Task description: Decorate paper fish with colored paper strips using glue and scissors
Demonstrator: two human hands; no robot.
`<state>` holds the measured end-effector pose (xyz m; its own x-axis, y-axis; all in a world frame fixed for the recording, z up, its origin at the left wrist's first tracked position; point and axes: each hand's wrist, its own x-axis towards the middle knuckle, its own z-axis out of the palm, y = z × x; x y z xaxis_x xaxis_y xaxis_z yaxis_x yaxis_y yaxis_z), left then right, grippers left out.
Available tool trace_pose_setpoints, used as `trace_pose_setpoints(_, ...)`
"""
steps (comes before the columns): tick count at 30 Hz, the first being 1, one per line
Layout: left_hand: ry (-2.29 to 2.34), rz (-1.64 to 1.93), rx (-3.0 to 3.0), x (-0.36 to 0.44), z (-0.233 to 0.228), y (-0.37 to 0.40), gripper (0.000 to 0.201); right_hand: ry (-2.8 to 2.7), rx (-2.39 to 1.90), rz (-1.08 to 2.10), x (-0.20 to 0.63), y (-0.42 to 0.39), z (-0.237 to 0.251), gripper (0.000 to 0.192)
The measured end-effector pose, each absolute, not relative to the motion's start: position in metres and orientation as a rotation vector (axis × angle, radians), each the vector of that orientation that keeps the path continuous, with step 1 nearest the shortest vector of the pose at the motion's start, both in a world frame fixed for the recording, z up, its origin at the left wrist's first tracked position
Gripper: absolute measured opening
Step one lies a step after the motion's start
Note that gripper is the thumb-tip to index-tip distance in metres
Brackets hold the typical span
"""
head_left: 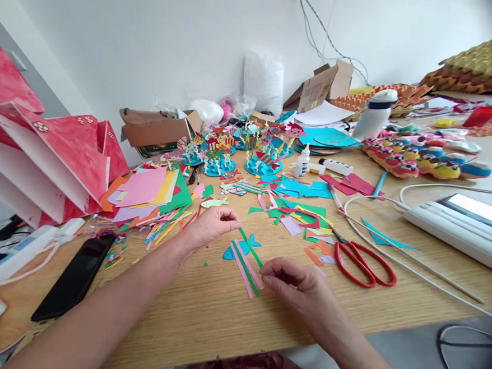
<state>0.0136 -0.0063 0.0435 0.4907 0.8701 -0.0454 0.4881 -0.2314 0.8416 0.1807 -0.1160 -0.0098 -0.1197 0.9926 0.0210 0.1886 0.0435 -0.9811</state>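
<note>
A blue paper fish [229, 252] lies on the wooden table in front of me, crossed by several pink and green paper strips [243, 272]. My left hand [219, 222] pinches the far end of a green paper strip [251, 248]. The near end of that same strip is between the fingertips of my right hand [293, 285]. It stretches over the fish, just right of the other strips; whether it touches them I cannot tell. Beyond my left hand lies a pale green paper fish [214, 202].
Red-handled scissors [363, 266] lie right of my right hand, near a white cable and a thin stick. Paper scraps [302, 211] and a glue bottle [302, 162] are beyond. A phone [73, 278] and coloured sheets [145, 187] lie left. Finished fish decorations [219, 165] stand at the back.
</note>
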Motion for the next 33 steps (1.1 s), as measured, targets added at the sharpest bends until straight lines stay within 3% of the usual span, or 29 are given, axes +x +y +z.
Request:
trace_pose_setpoints(9, 1.242, 0.436, 1.921, 0.008, 0.029, 0.001, 0.015, -1.809, -1.299, 0.94, 0.177, -0.12, -0.001, 0.029)
trace_pose_setpoints(17, 1.197, 0.326, 2.071, 0.012, 0.016, 0.014, 0.014, -1.832, -1.386, 0.822, 0.18, -0.118, -0.007, 0.017)
trace_pose_setpoints(33, 1.233, 0.239, 2.232, 0.012, 0.004, 0.02, 0.015, -2.07, -1.358, 0.553, 0.184, -0.115, -0.011, 0.015)
